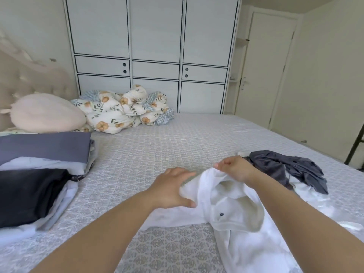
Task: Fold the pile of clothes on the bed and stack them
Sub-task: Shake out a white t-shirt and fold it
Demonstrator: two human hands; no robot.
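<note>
1. Nearest the camera: white garment (pixel 234 223), spread over near-right part of bed (pixel 177 138), running off near edge; small dark button visible by the collar opening.
2. Left hand (pixel 171 189) on the garment's left side, thumb hooked under the cloth, fingers across a bunched fold: grip clamped on the white garment.
3. Right hand (pixel 235 170) pinching the far edge by the collar, fingers together on the cloth, lifting it a little off the bed.
4. Handling, judged: soft, light, limp cloth; no stiffness, will sag and bunch wherever unsupported. Not fragile, not slippery. Best taken at collar or shoulder seams with both hands wide apart, then pulled flat before folding.
5. Unfolded dark grey garment (pixel 291 168) heaped just beyond right hand, near right edge of bed, some pale cloth under it; remainder of pile to fold.
6. Folded stack (pixel 35 184) at left edge of bed: dark piece on top at near end, blue-grey piece at far end, pale layers below. Well apart from the hands.
7. Open room: broad bare stretch of bed between stack and white garment, and beyond the hands toward the far edge. Enough for laying the garment flat, by judgement.
8. Far-left corner: pink pillow (pixel 45 113) and floral bedding (pixel 122 109) bundled beside it. Wardrobe (pixel 153 46) behind far edge.
</note>
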